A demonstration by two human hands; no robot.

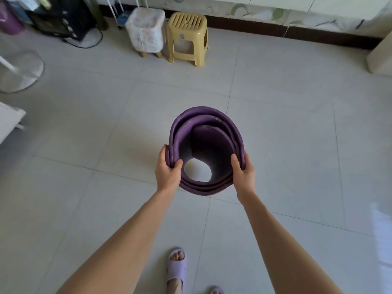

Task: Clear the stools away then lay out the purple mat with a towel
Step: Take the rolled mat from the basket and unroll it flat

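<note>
A purple mat [209, 124], loosely rolled into a wide tube, stands on end in front of me, and I look down through its hollow middle to the floor. My left hand [168, 170] grips the roll's left rim with the thumb inside. My right hand [242, 171] grips the right rim the same way. Two stools stand side by side by the far wall: a stool with a pale floral cover [146, 30] and a yellow plastic stool [187, 37] to its right. No towel is in view.
The floor is pale grey tile [297, 134]. A fan's round base [20, 71] sits at the left, with a black appliance [61, 18] and cable behind it. White furniture edges show at far left [9, 122] and far right [380, 56]. My slippered foot [176, 266] is below.
</note>
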